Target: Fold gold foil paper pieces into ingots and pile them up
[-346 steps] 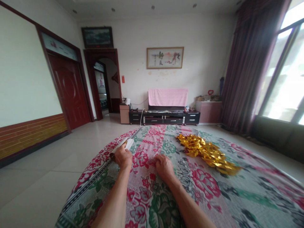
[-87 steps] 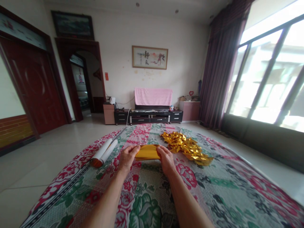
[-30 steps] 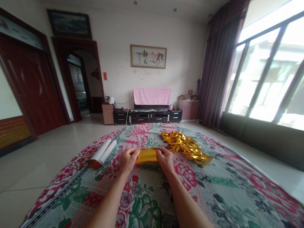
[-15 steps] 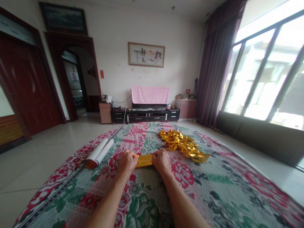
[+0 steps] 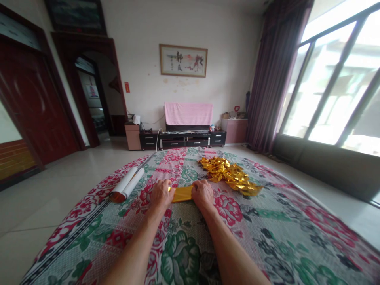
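A flat piece of shiny gold foil paper (image 5: pixel 182 194) stretches between my two hands, low over the flowered tablecloth (image 5: pixel 178 253). My left hand (image 5: pixel 162 194) is closed on its left end, with the fingers curled over it. The right end is gripped by my right hand (image 5: pixel 203 193), fingers bent and pressed together. The ends of the paper are hidden under the fingers. Beyond my right hand lies a heap of folded gold foil pieces (image 5: pixel 228 174), crumpled-looking and overlapping.
To the left, white-backed rolls of sheet (image 5: pixel 127 184) lie side by side on the cloth. Past the round far edge stands a low black cabinet (image 5: pixel 184 140) with a pink cloth (image 5: pixel 189 114) above it. A large window and a dark curtain (image 5: pixel 273 79) are at the right.
The view has tilted slightly downward. Both hands keep hold of the gold foil paper, which looks a little wider between them; the heap and the rolls stay in place.
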### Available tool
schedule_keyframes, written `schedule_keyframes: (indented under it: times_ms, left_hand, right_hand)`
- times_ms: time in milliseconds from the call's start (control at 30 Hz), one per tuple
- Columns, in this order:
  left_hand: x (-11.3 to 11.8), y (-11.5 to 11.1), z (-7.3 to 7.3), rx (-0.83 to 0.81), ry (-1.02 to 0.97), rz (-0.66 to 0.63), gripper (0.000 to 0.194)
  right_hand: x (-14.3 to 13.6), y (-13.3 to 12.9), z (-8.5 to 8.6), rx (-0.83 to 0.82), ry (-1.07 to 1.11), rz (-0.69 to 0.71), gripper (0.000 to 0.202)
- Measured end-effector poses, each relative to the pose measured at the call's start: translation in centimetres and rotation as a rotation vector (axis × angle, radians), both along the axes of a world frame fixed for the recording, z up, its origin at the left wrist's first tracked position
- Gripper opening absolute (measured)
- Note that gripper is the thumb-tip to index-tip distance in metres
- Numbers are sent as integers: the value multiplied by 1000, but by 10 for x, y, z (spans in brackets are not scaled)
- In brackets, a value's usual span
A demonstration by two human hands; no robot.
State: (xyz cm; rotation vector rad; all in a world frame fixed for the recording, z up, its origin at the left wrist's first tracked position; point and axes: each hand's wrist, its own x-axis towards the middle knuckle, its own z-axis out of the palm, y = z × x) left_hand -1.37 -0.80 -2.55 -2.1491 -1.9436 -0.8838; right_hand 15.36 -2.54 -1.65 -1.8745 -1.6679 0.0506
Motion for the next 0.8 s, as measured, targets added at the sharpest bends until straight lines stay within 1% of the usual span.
schedule_keyframes:
  times_ms: [133,233,400,500,667,800]
  left_hand:
    - [0,-2,1,11,38,-35,12]
    - [1,-4,4,-10,63,-42,17]
    - [2,-12,11,-58,64,-72,18]
    - [1,-16,13,-61,62,-87,22]
    - [0,-19,14,-88,61,-104,29]
    - [0,-21,17,-124,68,-111,28]
  right_hand:
    - [1,3,-3,22,21,-4,30]
    - [1,2,-2,-10,-12,30,24]
    - [-1,-2,1,-41,-66,37,29]
    - [-1,-6,3,-62,-68,50,26]
    - [4,-12,4,-72,-86,160,24]
    - [13,-14,4,-63,-141,253,28]
